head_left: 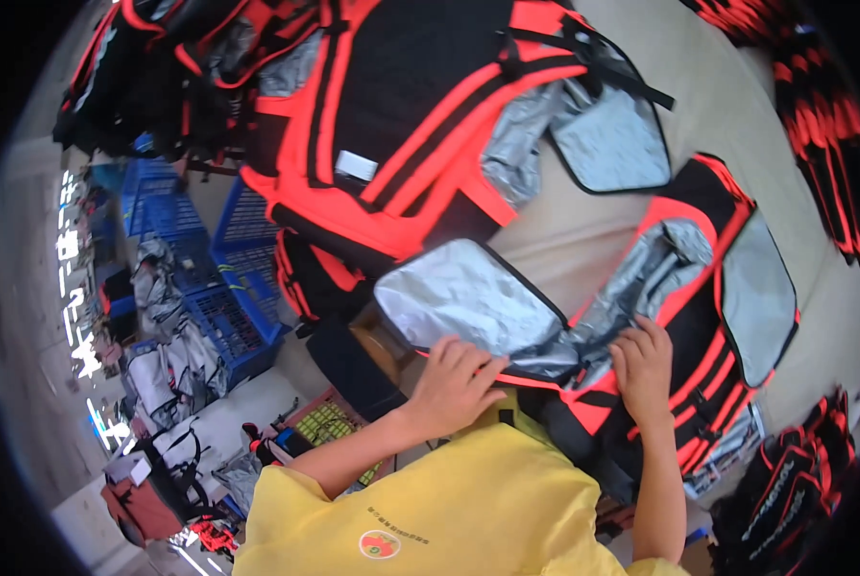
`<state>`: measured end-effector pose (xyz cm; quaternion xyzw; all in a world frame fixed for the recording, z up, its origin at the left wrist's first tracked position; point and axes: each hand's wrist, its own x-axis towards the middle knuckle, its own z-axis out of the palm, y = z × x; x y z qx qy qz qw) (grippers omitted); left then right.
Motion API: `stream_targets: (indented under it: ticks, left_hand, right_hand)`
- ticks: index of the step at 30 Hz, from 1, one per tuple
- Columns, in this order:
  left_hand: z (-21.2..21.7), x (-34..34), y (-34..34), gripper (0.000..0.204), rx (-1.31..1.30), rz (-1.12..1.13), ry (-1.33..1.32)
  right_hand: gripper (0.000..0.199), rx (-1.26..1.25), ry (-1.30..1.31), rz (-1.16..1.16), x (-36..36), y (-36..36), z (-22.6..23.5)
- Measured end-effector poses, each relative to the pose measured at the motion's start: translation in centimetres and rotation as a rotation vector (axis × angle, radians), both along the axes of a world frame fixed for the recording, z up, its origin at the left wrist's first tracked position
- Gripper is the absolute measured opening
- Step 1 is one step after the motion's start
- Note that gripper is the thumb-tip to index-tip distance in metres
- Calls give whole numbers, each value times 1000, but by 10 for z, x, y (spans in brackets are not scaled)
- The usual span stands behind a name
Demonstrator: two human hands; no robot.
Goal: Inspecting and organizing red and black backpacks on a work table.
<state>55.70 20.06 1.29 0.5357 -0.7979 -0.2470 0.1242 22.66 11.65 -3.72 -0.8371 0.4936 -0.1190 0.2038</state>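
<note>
Both hands work at the mouth of a red-and-black insulated bag (708, 317) that lies on the table (583, 230), near the person's chest. The left hand (454, 379) rests on the near edge of the opened flap (463, 298), whose silver lining faces up; its fingers curl over the rim where flap meets body, pressing rather than pinching, as far as can be told. The right hand (646, 370) sits just to the right, fingers bent down into the crumpled silver lining (641, 278) at the opening, gripping the bag's edge.

A second bag (420, 125) of the same kind lies farther off, its own flap (612, 144) thrown open to the right. More bags are stacked at the far left (161, 67) and along the right edge (833, 125). Blue crates (218, 278) stand on the floor to the left.

To do this well, I judge the left hand should keep the flap pinned flat so the opening stays taut, while the right smooths the lining from the seam outward instead of tugging a bunched fold. Working along the edge in short strokes should keep the foil from creasing or tearing at the stitching.
</note>
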Motion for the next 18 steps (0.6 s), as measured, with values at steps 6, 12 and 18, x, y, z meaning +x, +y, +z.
stream_targets:
  ticks: [6, 12, 18]
  left_hand:
    - [6, -11, 7, 20, -123, 62, -51]
    - [-30, -10, 30, 17, -397, 3, -89]
    - [-42, -12, 43, 20, -432, 79, -81]
  right_hand:
    - [13, -24, -94, 28, 23, -6, 0]
    - [12, 23, -69, 5, 14, 2, 1]
    - [11, 45, -87, 27, 9, 5, -1]
